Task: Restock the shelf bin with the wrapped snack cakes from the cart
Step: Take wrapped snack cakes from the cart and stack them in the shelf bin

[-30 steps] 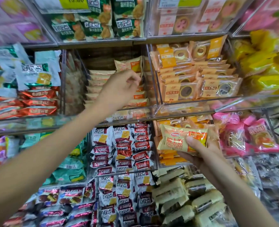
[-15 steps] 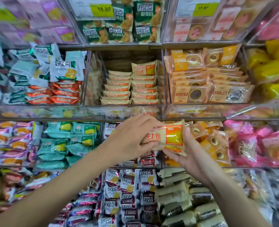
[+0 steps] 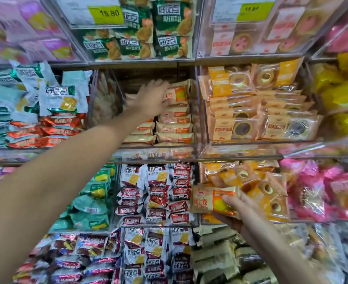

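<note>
Orange-wrapped snack cake (image 3: pixel 178 93), frame centre: L hand (image 3: pixel 152 97) fingers curled on it atop bin stack (image 3: pixel 175 124). R hand (image 3: pixel 238 210) grips second cake (image 3: pixel 212 199), lower right.

Two bare forearms, no sleeves in view; left hand (image 3: pixel 152 98) and right hand (image 3: pixel 241 212) ungloved, ringless

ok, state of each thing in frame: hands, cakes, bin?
left hand: up in the bin, fingers on the top snack cake of the right stack
right hand: grips spare snack cakes below the shelf
shelf bin: part full, two stacks, room above
</note>
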